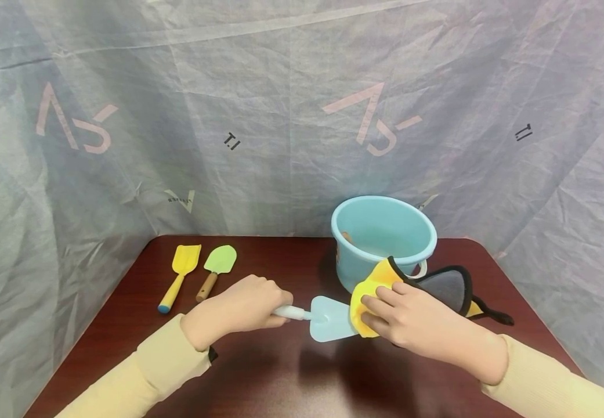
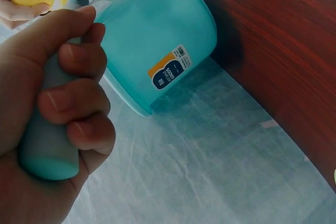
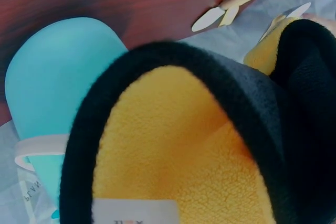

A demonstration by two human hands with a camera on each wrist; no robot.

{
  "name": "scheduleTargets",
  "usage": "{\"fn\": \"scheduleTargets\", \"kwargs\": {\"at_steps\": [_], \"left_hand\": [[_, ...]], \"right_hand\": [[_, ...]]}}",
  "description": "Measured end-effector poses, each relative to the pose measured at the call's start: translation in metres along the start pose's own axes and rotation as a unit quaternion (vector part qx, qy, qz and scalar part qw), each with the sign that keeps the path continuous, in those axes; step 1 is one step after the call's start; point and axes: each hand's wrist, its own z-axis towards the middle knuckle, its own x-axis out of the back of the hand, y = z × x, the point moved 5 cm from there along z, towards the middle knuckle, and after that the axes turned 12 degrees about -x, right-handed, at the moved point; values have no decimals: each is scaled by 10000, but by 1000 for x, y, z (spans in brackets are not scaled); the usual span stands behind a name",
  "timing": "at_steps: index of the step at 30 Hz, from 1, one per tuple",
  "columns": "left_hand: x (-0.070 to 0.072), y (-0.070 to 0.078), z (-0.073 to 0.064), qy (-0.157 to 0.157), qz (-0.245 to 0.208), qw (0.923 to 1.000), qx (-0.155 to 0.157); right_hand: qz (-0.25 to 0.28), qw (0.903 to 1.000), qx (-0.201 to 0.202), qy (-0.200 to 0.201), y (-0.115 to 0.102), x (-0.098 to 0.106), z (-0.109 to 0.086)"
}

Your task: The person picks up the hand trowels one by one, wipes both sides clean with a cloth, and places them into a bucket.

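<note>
Left hand (image 1: 246, 305) has its fist wrapped right round the handle of the pale-blue toy shovel (image 1: 333, 319) — fingers fully closed on it. The shovel's between the two hands, long axis running sideways, blade aimed at the right hand (image 1: 411, 316). That one's nearer the blade, just off to its right, fingers bent over a yellow-and-gray cloth (image 1: 372, 284) — and the cloth hides the blade's tip.
</note>
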Motion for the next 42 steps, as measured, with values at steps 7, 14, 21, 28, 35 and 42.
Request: {"fn": "scheduleTargets", "kwargs": {"at_steps": [7,14,21,28,35,42], "left_hand": [[0,0,-6,58,-6,10000,12],[1,-5,-14,125,-336,9993,90],[13,-9,-22,215,-336,9987,302],[18,-13,-27,356,-67,9980,527],[25,-18,-28,799,367,9946,543],[40,-18,-28,1201,505,9880,824]], "right_hand": [[45,9999,-106,23,3,2,-6],[124,9997,-198,21,5,1,-12],[291,9991,-324,-17,6,-3,-21],[543,9970,-548,-32,1,-5,-32],[870,9922,-815,378,-10,3,-36],[905,9780,-902,1648,-15,31,-23]]}}
